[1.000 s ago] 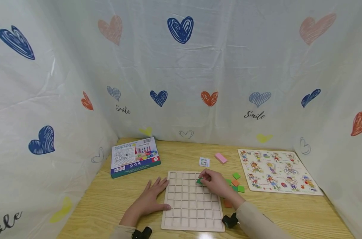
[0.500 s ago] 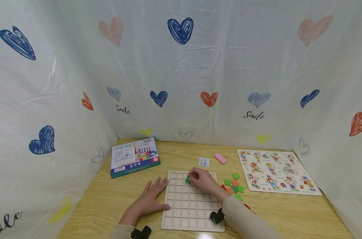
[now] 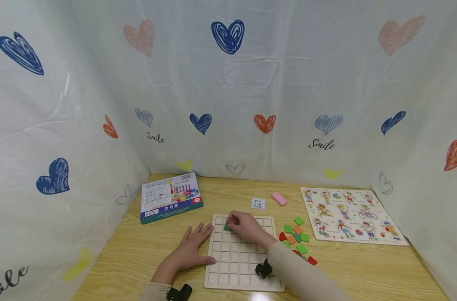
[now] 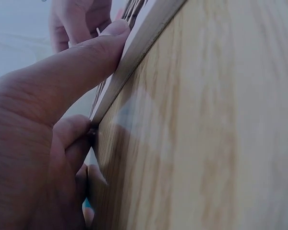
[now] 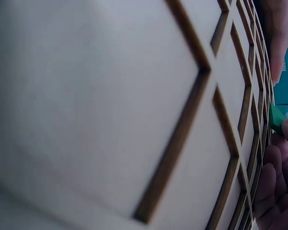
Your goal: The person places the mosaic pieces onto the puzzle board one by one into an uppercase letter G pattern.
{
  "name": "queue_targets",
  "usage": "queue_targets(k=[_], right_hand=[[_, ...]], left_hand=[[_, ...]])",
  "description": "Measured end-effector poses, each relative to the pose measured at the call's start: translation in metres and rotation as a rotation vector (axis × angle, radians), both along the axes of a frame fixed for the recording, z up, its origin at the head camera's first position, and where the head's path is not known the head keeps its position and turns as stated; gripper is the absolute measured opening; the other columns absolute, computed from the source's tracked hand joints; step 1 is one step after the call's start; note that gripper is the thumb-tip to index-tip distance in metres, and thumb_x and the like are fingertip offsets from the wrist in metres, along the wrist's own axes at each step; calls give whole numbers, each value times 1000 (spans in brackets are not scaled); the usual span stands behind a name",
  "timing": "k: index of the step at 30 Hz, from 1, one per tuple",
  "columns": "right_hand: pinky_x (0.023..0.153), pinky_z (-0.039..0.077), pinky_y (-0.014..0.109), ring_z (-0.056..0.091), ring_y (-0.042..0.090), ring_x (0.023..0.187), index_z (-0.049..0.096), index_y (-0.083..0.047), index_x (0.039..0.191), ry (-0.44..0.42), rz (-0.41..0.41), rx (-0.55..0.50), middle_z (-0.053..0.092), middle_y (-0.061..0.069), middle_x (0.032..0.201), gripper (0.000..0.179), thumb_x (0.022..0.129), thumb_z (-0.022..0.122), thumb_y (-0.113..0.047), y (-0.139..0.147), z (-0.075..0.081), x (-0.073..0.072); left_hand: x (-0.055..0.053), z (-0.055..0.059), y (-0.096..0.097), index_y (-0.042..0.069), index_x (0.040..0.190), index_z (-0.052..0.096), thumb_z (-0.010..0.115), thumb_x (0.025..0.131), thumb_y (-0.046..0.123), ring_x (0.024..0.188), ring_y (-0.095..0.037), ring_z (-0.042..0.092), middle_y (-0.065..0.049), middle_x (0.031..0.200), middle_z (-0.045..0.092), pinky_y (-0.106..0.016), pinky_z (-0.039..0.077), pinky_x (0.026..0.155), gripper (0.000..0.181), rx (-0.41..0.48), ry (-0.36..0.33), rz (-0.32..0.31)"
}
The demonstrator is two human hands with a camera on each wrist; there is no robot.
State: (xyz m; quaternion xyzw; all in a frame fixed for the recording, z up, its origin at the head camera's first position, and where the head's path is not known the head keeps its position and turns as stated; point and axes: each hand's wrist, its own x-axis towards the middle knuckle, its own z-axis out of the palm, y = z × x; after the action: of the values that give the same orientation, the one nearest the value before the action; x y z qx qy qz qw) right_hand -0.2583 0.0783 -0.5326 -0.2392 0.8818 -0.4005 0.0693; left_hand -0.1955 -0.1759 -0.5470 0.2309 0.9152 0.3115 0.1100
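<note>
A wooden grid board (image 3: 224, 267) with square recesses lies flat on the table. My right hand (image 3: 244, 225) is over its far left part, pinching a small dark green tile (image 3: 226, 227) between thumb and fingertips. In the right wrist view, a pointed corner of the green tile (image 5: 277, 117) shows close at the board's surface. My left hand (image 3: 191, 250) lies spread along the board's left edge. Its thumb (image 4: 101, 50) rests on the wooden rim in the left wrist view. Several loose tiles, such as a light green one (image 3: 298, 220) and an orange one (image 3: 297, 230), lie right of the board.
A colourful flat box (image 3: 171, 198) lies at the back left. Beyond the board are a small printed card (image 3: 258, 204) and a pink block (image 3: 279, 198). A picture puzzle board (image 3: 349, 215) lies at the right. A heart-printed curtain (image 3: 236, 96) surrounds the table.
My right hand has moved left across the board's far rows with the green tile, uncovering more loose tiles on the right. My left hand has stayed in place.
</note>
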Motion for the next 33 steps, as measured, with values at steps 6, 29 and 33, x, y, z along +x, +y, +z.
queue_targets(k=[6,29,33], right_hand=[[65,47,26,52,5,68,69,-21,97,27,9,56,59,-11,79,8,97,67,-13,-6,1,1],[65,45,25,49,7,72,74,-11,104,60,70,115,55,-6,82,14,90,73,-9,-3,9,4],[68,47,26,51,8,75,73,-14,109,25,54,114,56,-8,85,16,93,70,-12,2,10,3]], left_hand=[[-1,-1,0,14,161,33,76,83,60,156,-34,11,-3,167,28,-59,-5,123,100,-13,-7,4],[0,0,0,11,161,32,76,83,60,155,-37,12,-6,166,28,-62,-4,122,101,-8,9,-6],[0,0,0,12,161,32,75,83,60,155,-37,12,-6,167,28,-61,-4,122,101,-11,4,-4]])
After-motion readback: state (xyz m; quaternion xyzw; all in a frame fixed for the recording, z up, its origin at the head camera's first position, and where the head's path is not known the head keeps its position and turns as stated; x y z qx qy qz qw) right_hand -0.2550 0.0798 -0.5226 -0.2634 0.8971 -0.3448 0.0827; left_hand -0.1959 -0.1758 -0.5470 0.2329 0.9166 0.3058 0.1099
